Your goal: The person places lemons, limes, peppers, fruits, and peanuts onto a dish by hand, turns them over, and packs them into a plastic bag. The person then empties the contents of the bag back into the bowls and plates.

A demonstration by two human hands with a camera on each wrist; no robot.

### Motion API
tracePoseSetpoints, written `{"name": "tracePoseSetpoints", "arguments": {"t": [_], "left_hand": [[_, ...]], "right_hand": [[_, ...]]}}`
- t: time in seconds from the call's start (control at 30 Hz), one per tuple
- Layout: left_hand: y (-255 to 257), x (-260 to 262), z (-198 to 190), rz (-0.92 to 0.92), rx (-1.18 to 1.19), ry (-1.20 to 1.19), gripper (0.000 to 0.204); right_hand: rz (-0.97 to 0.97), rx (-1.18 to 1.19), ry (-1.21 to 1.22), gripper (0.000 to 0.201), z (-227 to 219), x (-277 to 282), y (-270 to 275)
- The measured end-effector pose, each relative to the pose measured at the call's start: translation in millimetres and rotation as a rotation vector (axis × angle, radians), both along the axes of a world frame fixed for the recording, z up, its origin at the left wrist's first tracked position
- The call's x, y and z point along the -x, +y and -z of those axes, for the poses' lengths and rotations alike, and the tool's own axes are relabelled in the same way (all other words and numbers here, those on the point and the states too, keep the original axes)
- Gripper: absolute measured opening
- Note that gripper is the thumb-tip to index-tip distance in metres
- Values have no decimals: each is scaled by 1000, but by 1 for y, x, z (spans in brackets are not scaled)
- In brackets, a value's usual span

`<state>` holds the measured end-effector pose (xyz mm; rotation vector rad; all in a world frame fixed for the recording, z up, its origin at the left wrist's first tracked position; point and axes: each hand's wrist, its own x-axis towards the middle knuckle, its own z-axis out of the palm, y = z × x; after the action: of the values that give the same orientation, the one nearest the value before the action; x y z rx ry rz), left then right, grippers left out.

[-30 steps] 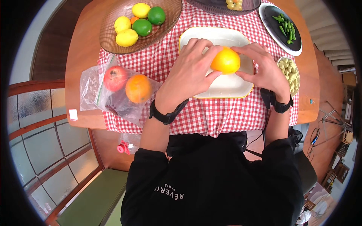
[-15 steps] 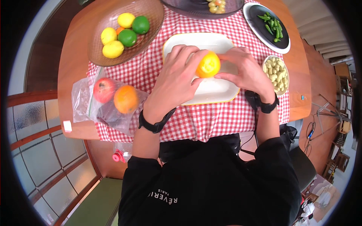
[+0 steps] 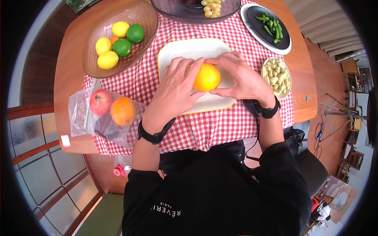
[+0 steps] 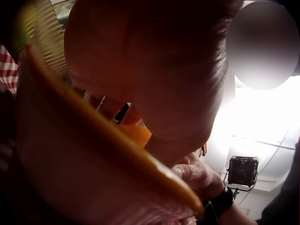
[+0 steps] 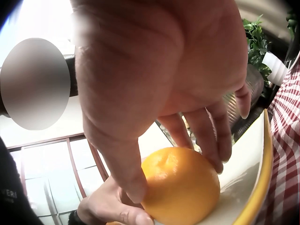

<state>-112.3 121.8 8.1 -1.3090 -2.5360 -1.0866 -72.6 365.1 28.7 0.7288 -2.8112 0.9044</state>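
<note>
A yellow-orange orange (image 3: 207, 77) is held between both hands over a white rectangular dish (image 3: 179, 49) with a yellow rim. My left hand (image 3: 173, 86) grips its left side, thumb below and fingers beyond it. From the other side my right hand (image 3: 245, 78) pinches it, forefinger at the top and thumb at the bottom. The right wrist view shows the orange (image 5: 183, 192) close up, its peel smooth and shiny, with the right thumb and fingertips against it. In the left wrist view the dish wall (image 4: 93, 159) and palm hide most of the fruit.
At the left lies a clear plastic bag (image 3: 78, 114) with a pomegranate (image 3: 100, 102) and another orange (image 3: 123, 111). A brown bowl (image 3: 136, 19) holds lemons and green citrus. A grape bowl (image 3: 177, 13), a plate (image 3: 252, 33) of green peppers and a peanut bowl (image 3: 289, 78) stand around the dish.
The orange has been turned in the hands: a pale patch faced up half a second ago, and smooth peel faces up now. The head view has shifted, so the table sits further left and lower.
</note>
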Motion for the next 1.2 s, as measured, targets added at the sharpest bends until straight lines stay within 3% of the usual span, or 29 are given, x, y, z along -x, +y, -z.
{"name": "tracePoseSetpoints", "arguments": {"t": [0.33,0.67,0.87,1.0,1.2], "left_hand": [[-3,0,-7,-12,100,41,71],[-2,-1,-3,-35,85,29,72],[-5,-3,-22,-51,-125,221,74],[-1,0,-14,-59,-109,276,72],[-3,-3,-13,-76,-100,201,76]], "right_hand": [[39,-107,-34,73,5,0,-3],[-25,-21,-23,73,3,2,-5],[-8,139,8,78,-13,-3,-11],[15,110,87,79,-7,-2,-13],[189,-163,294,76,-22,-12,-16]]}}
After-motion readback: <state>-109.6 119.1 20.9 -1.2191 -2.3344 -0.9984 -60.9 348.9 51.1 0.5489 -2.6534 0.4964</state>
